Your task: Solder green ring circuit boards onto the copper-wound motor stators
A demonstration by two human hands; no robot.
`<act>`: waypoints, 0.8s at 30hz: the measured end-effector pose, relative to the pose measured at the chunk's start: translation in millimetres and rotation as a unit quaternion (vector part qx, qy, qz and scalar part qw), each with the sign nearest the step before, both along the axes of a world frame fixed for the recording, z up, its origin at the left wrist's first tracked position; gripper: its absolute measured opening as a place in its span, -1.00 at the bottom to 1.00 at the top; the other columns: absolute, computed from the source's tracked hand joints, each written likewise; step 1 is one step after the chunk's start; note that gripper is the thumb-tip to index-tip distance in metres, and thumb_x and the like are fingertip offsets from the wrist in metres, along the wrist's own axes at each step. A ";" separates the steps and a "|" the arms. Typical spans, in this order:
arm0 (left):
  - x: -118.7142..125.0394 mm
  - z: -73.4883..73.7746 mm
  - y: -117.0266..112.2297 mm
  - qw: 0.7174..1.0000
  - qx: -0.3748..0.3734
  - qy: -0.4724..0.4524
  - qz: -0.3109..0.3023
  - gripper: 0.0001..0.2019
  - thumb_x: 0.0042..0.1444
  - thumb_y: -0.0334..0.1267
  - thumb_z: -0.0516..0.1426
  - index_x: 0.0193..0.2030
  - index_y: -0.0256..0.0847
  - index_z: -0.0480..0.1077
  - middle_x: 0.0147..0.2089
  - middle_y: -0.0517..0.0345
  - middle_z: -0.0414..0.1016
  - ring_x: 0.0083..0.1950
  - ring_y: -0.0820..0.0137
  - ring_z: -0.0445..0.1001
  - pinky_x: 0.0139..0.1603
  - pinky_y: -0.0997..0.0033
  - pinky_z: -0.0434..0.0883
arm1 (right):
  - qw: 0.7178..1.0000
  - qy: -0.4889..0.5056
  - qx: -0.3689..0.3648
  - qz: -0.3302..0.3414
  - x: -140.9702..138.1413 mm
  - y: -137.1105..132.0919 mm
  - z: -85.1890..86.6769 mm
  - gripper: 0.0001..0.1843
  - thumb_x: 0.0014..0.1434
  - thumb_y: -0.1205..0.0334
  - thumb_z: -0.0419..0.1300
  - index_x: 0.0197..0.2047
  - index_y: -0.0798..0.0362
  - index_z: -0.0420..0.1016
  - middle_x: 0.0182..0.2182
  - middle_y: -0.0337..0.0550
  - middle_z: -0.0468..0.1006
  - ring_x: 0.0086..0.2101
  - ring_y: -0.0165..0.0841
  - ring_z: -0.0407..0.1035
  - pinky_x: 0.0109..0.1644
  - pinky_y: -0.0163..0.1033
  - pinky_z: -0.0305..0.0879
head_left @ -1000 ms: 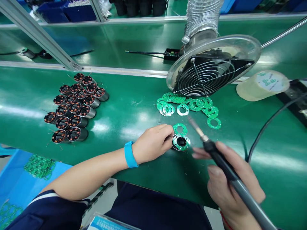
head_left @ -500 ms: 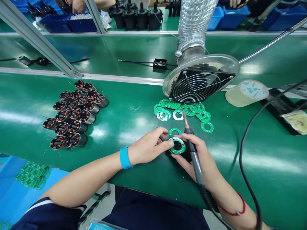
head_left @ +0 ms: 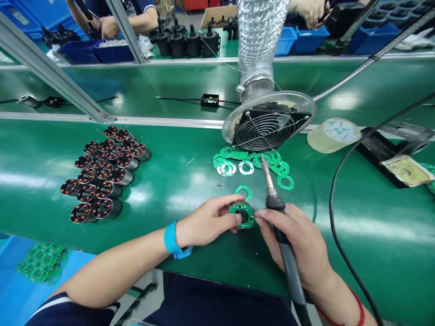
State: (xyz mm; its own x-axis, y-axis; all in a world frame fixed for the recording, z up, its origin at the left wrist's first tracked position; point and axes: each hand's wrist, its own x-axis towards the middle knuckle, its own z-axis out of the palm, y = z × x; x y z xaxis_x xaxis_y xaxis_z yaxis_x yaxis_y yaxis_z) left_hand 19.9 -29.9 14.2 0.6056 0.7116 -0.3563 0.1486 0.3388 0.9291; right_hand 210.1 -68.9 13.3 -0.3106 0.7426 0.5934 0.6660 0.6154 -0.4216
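Observation:
My left hand point(head_left: 208, 220) is closed around a round motor stator, thumb on top. Over the stator lies a green ring-shaped circuit board point(head_left: 250, 221), facing up; the board hides most of the stator. My right hand point(head_left: 307, 242) grips a soldering iron point(head_left: 288, 258), its tip pointing up and away from me. The right thumb and index finger come together at the board's right edge; whether they pinch a wire there is too small to tell. Just beyond the board, another green ring board point(head_left: 249, 192) lies on the bench.
Loose ring boards point(head_left: 285, 182) lie beneath a fume extractor fan point(head_left: 263, 130). Several wound stators point(head_left: 107, 208) stand at left. A tape roll point(head_left: 333, 135) and an iron stand with sponge point(head_left: 406, 170) are at right. A cable point(head_left: 335, 213) arcs nearby. Co-workers' hands show across the bench.
My view has tilted up slightly. The right hand has drawn back a little, from around the board to its right edge. The board appears turned, and the left hand keeps its hold.

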 end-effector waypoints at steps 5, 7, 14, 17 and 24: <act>-3.3 -7.2 -8.4 0.874 0.458 0.153 0.051 -0.52 0.16 -0.46 0.05 0.24 -0.15 0.23 -0.01 0.00 0.38 -0.02 0.29 0.40 -0.01 0.26 0.44 | 0.956 0.215 -0.178 -0.093 -19.8 -6.2 -1.4 -0.72 0.18 0.38 0.14 -0.05 -0.09 0.35 -0.44 -0.31 0.48 -0.50 -0.42 0.38 -0.43 -0.30 0.30; -4.6 -8.0 -11.1 0.812 0.560 0.155 0.065 -0.50 0.19 -0.47 0.04 0.26 -0.13 0.18 0.02 -0.03 0.37 0.03 0.28 0.40 -0.01 0.28 0.44 | 0.868 0.388 -0.300 -0.081 -26.8 -8.4 -3.5 -0.73 0.19 0.28 0.18 -0.03 -0.10 0.33 -0.47 -0.35 0.46 -0.52 -0.44 0.39 -0.44 -0.31 0.33; 1.4 4.8 -13.7 0.956 0.259 0.104 0.090 -0.51 0.17 -0.27 0.13 0.24 -0.17 0.17 -0.04 0.02 0.39 -0.09 0.31 0.42 -0.05 0.25 0.43 | 0.829 0.438 -0.343 -0.058 -23.6 -8.2 -16.6 -0.66 0.17 0.09 0.27 0.00 -0.10 0.36 -0.50 -0.37 0.44 -0.50 -0.43 0.41 -0.39 -0.26 0.43; 2.9 7.6 -9.1 0.995 0.036 0.026 0.085 -0.50 0.09 -0.23 0.17 0.17 -0.21 0.16 -0.16 0.12 0.37 -0.22 0.39 0.42 -0.14 0.30 0.42 | 0.919 0.310 -0.235 -0.064 -14.1 -11.5 -20.0 -0.51 0.15 0.19 0.29 0.12 -0.15 0.28 -0.20 -0.20 0.56 -0.24 -0.33 0.50 -0.15 -0.17 0.48; 2.3 9.9 -3.4 0.984 -0.157 -0.076 0.026 -0.64 0.00 -0.14 0.24 -0.10 -0.26 0.37 -0.24 0.14 0.38 -0.34 0.46 0.37 -0.30 0.40 0.37 | 0.967 0.194 -0.161 0.031 -16.0 -15.2 -16.1 -0.36 0.17 0.33 0.25 0.26 -0.15 0.13 0.02 -0.09 0.51 -0.02 -0.26 0.47 0.03 -0.13 0.46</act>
